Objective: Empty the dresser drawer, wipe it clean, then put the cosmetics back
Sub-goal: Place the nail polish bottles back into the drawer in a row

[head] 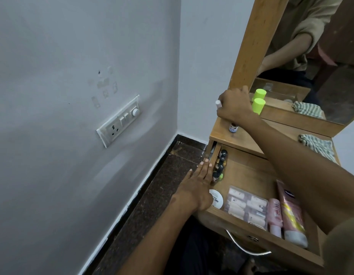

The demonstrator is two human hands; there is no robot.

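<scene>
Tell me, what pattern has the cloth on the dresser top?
The cloth has green and white stripes, seen best in the head view.

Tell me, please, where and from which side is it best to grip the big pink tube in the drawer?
Probably the pink tube at its middle, from above: it lies flat, white cap toward the drawer front, wedged between the small pink bottle and the right wall.

the drawer (249,173) is smooth wood with a low sheen, as is the worktop (227,135) above it. its handle (243,247) is polished, shiny metal. the pink tube (291,213) is glossy plastic, the clear pouch (245,205) beside it thin shiny film. the striped cloth (317,145) near the worktop's right edge looks soft, matt and woven. the floor (162,187) is speckled dark stone, slightly glossy.
</scene>
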